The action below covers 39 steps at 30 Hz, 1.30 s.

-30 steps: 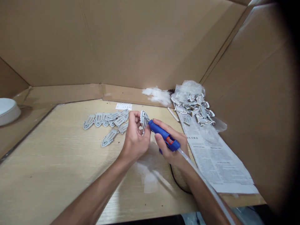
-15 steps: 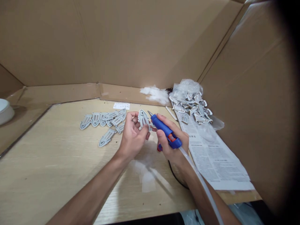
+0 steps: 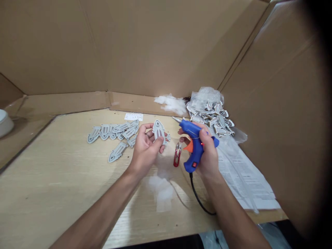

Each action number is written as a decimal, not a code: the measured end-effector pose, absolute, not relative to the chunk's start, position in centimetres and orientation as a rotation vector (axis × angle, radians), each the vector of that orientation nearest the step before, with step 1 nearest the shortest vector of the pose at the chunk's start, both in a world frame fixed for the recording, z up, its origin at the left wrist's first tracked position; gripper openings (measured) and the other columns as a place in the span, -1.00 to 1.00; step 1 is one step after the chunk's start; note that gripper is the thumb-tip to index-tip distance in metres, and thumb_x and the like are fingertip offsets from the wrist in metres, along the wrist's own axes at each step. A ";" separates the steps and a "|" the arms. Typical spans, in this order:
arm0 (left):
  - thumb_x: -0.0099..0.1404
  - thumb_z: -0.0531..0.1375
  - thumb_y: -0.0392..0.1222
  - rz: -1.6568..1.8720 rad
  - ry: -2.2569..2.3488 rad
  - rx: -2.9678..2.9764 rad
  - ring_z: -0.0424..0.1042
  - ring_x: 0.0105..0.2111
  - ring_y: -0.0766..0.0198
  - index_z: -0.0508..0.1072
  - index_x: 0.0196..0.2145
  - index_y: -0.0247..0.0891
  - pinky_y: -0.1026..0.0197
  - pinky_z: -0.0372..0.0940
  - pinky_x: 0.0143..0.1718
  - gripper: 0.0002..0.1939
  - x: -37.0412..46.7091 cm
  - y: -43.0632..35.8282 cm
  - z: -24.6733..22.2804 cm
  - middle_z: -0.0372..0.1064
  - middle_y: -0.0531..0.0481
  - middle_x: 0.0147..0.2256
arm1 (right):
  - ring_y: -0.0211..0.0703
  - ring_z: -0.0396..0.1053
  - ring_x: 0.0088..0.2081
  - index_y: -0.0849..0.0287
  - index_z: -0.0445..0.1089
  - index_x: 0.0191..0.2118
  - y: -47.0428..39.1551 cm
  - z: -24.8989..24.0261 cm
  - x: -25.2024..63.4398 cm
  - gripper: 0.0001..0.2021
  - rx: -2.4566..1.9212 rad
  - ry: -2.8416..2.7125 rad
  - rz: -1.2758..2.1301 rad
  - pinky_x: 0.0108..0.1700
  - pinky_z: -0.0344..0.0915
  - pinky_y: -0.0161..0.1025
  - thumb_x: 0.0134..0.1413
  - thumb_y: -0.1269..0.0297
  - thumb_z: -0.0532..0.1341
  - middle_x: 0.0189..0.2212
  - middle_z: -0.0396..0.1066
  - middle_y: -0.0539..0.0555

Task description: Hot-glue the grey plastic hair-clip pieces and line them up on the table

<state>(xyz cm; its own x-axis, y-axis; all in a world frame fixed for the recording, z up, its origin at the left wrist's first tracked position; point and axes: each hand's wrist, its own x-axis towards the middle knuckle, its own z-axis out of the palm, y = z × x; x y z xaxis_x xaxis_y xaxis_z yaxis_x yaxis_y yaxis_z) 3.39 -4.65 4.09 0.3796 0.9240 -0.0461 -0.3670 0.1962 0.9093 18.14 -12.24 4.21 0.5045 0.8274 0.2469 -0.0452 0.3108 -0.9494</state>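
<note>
Since one second ago, the blue glue gun (image 3: 190, 129) has been turned and drawn away to the right, so its nozzle is now apart from the grey plastic piece (image 3: 158, 130), and the red snips (image 3: 177, 156) have come into view between the two hands. The right hand (image 3: 209, 150) is closed around the gun's body, with fingers near the orange trigger. The left hand (image 3: 147, 147) is half curled and pinches the grey piece, raised above the worktop, the thumb lying on its face.

The worktop (image 3: 64, 193) is of pale wood colour, with small dark specks and a shiny reflection near the middle. On its left part lies a group of similar pieces (image 3: 118, 152), some overlapping, near a paper slip (image 3: 133, 117). On the right, newspaper (image 3: 259, 188) is spread, and at its far end is a heap of pieces (image 3: 220, 126) beside a clear plastic bag (image 3: 206, 95). White fluff (image 3: 172, 104) lies at the back. Brown cardboard walls (image 3: 135, 48) enclose the place, and a white round container (image 3: 5, 124) is cut by the left edge.
</note>
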 end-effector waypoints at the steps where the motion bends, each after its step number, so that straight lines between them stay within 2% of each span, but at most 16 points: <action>1: 0.14 0.33 -0.24 1.019 0.727 0.978 0.37 -0.47 0.47 0.20 -0.05 -0.18 0.41 0.23 -0.55 -0.52 3.3 -4.5 4.0 0.49 0.01 -0.25 | -0.05 0.57 -0.06 0.01 0.44 0.01 -12.2 4.5 18.4 -0.64 -1.076 -0.823 0.701 -0.10 0.51 -0.15 0.34 -0.13 0.21 -0.09 0.59 0.08; 3: 0.15 0.32 -0.24 1.023 0.777 0.997 0.36 -0.47 0.47 0.25 -0.02 -0.19 0.42 0.22 -0.52 -0.53 3.2 -4.3 3.7 0.49 0.02 -0.28 | -0.06 0.55 -0.03 0.03 0.49 -0.03 -12.2 5.3 19.3 -0.59 -0.998 -0.702 0.753 -0.07 0.50 -0.17 0.31 -0.19 0.19 -0.14 0.59 0.09; 5: 0.18 0.32 -0.23 1.030 0.831 1.053 0.36 -0.43 0.47 0.36 0.01 -0.22 0.41 0.20 -0.48 -0.57 3.1 -4.0 3.4 0.50 -0.01 -0.27 | -0.09 0.54 -0.02 0.04 0.55 -0.08 -12.1 5.9 20.7 -0.57 -0.921 -0.568 0.776 -0.09 0.50 -0.22 0.29 -0.20 0.20 -0.12 0.58 0.10; 8: 0.26 0.30 -0.19 1.019 0.913 1.193 0.41 -0.28 0.43 0.53 0.03 -0.27 0.39 0.23 -0.36 -0.63 2.7 -3.6 3.1 0.54 -0.12 -0.09 | -0.10 0.53 -0.03 0.05 0.58 -0.10 -12.0 6.4 22.7 -0.58 -0.868 -0.419 0.670 -0.19 0.51 -0.25 0.29 -0.17 0.19 -0.03 0.56 0.11; 10: 0.29 0.29 -0.19 1.036 0.966 1.263 0.43 -0.20 0.43 0.56 0.03 -0.25 0.40 0.26 -0.28 -0.65 2.5 -3.4 3.0 0.53 -0.12 -0.01 | -0.08 0.53 0.00 0.06 0.58 -0.11 -11.9 6.3 23.2 -0.59 -0.893 -0.398 0.633 -0.18 0.53 -0.23 0.28 -0.17 0.20 -0.01 0.56 0.10; 13: 0.27 0.33 -0.18 1.083 1.036 1.256 0.34 -0.37 0.49 0.46 0.06 -0.20 0.41 0.20 -0.36 -0.60 2.3 -3.3 2.7 0.50 -0.01 -0.18 | -0.02 0.54 0.09 0.03 0.58 -0.08 -11.7 5.5 22.4 -0.64 -0.988 -0.518 0.669 -0.01 0.56 -0.13 0.26 -0.12 0.27 0.01 0.57 0.08; 15: 0.22 0.37 -0.17 1.096 1.042 1.231 0.26 -0.45 0.50 0.39 -0.04 -0.21 0.41 0.14 -0.42 -0.63 2.3 -3.3 2.6 0.42 0.06 -0.30 | 0.01 0.55 0.11 0.02 0.58 -0.08 -11.6 4.8 21.4 -0.67 -1.030 -0.639 0.694 0.11 0.54 -0.04 0.23 -0.09 0.33 0.02 0.58 0.06; 18: 0.21 0.37 -0.17 1.099 0.978 1.295 0.34 -0.37 0.48 0.40 -0.24 -0.27 0.44 0.19 -0.35 -0.75 2.3 -3.3 2.8 0.41 0.05 -0.33 | 0.05 0.54 0.13 0.06 0.60 -0.10 -11.7 4.1 20.3 -0.72 -1.072 -0.846 0.756 0.26 0.45 0.05 0.22 0.00 0.39 0.05 0.59 0.09; 22: 0.25 0.33 -0.13 1.030 0.879 1.342 0.37 -0.34 0.48 0.51 -0.26 -0.31 0.43 0.26 -0.27 -0.81 2.3 -3.3 3.6 0.42 0.04 -0.35 | 0.11 0.49 0.22 0.08 0.64 -0.12 -11.9 3.9 19.9 -0.75 -1.152 -1.055 0.786 0.38 0.33 0.11 0.24 0.04 0.39 0.15 0.55 0.12; 25: 0.27 0.30 -0.08 0.965 0.827 1.290 0.29 -0.43 0.52 0.55 -0.21 -0.33 0.43 0.21 -0.37 -0.75 2.2 -3.5 3.8 0.39 0.06 -0.38 | 0.12 0.51 0.18 0.08 0.65 -0.11 -12.0 4.0 19.8 -0.74 -1.165 -1.102 0.779 0.37 0.35 0.14 0.24 0.03 0.38 0.10 0.58 0.13; 31: 0.31 0.26 -0.01 0.882 0.785 1.221 0.21 -0.55 0.53 0.47 -0.12 -0.25 0.43 0.10 -0.55 -0.71 2.4 -4.0 3.5 0.28 0.13 -0.45 | 0.13 0.60 0.01 0.10 0.65 -0.10 -12.2 4.2 19.2 -0.74 -1.063 -0.969 0.903 0.15 0.57 0.16 0.22 0.05 0.41 -0.03 0.61 0.13; 39: 0.34 0.21 -0.08 0.874 0.779 1.219 0.19 -0.60 0.54 0.46 -0.01 -0.20 0.42 0.11 -0.60 -0.70 2.6 -4.3 3.8 0.28 0.14 -0.44 | 0.11 0.63 -0.06 0.11 0.65 -0.16 -12.1 4.5 18.9 -0.72 -1.075 -0.875 0.957 0.15 0.57 0.13 0.12 0.03 0.46 -0.11 0.63 0.11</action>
<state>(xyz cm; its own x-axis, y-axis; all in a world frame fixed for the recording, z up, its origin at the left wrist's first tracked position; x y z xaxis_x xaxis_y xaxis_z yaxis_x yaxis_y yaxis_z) 2.58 -4.29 3.79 0.4631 0.8854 -0.0400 -0.1415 0.1184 0.9828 18.94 -12.12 4.51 0.3404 0.9335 0.1125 -0.1952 0.1872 -0.9627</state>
